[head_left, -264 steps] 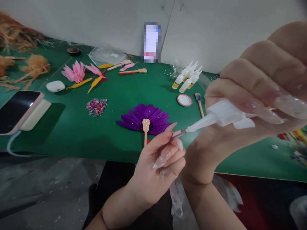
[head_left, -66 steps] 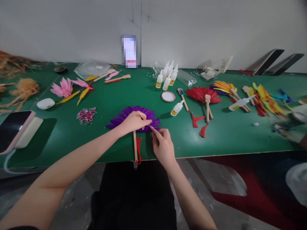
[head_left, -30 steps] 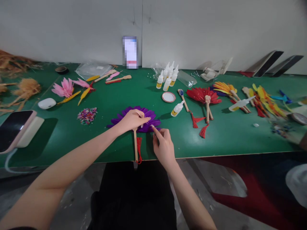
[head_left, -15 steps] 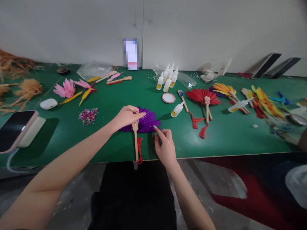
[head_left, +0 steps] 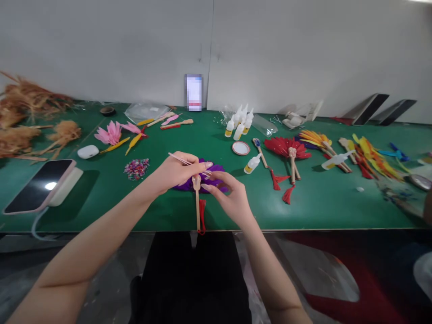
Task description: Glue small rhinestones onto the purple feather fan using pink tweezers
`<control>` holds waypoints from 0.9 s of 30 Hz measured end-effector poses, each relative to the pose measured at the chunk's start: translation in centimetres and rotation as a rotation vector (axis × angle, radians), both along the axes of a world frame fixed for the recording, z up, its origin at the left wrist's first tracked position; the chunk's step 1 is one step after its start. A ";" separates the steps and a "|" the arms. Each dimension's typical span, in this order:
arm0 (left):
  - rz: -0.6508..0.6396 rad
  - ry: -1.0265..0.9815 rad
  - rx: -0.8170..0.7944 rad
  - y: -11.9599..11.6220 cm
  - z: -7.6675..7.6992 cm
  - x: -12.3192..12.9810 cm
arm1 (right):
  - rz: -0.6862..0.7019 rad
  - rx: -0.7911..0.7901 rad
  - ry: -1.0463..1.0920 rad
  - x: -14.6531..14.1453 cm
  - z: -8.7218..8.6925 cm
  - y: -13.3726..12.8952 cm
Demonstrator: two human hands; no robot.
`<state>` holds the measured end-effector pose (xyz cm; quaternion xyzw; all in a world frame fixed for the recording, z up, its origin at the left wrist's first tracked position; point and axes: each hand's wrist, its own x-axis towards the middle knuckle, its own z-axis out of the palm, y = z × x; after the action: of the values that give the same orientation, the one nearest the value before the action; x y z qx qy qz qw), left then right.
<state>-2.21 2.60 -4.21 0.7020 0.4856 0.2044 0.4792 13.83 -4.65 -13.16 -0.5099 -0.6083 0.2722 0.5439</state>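
A purple feather fan (head_left: pixel 221 183) lies on the green table (head_left: pixel 162 216), its wooden handle (head_left: pixel 197 209) pointing to the front edge with a red tassel (head_left: pixel 202 213) beside it. Over the left of the feathers, my left hand (head_left: pixel 178 172) is closed on a thin pinkish stick-like tool (head_left: pixel 180 158) that looks like tweezers. From the right, my right hand (head_left: pixel 232 193) reaches over the fan, thumb and forefinger apart, fingertips near the tool's tip. Whether a small piece lies between the fingertips is too small to tell.
Sequins (head_left: pixel 137 169) lie in a heap on the left, near a phone (head_left: pixel 42 185). Behind right are glue bottles (head_left: pixel 239 123), a small dish (head_left: pixel 240 148) and a lone bottle (head_left: pixel 252 164). Farther right are a red fan (head_left: pixel 275 148) and yellow feathers (head_left: pixel 315 137).
My right hand has moved from the fan's right edge up and left, to beside my left fingertips. The camera view has shifted slightly.
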 end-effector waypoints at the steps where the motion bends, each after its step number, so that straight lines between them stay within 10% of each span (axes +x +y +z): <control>1: -0.006 -0.021 0.004 -0.3 0.2 -0.3 | 0.028 -0.011 0.029 -0.4 0.5 0.1; 11: 0.035 -0.282 -0.065 -3.4 -0.2 -3.2 | 0.090 0.014 0.124 -2.2 3.8 -0.9; 20: 0.303 -0.617 -0.062 -6.8 -4.3 -2.2 | 0.006 0.094 0.124 -3.8 4.8 -2.2; 27: 0.512 -0.799 -0.031 -8.7 -4.0 -4.9 | -0.074 0.034 0.200 -1.7 4.9 -3.5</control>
<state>-7.14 -6.08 -8.19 0.4188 0.4236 0.5626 0.5732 12.10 -8.11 -8.23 -0.4931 -0.5362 0.2910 0.6202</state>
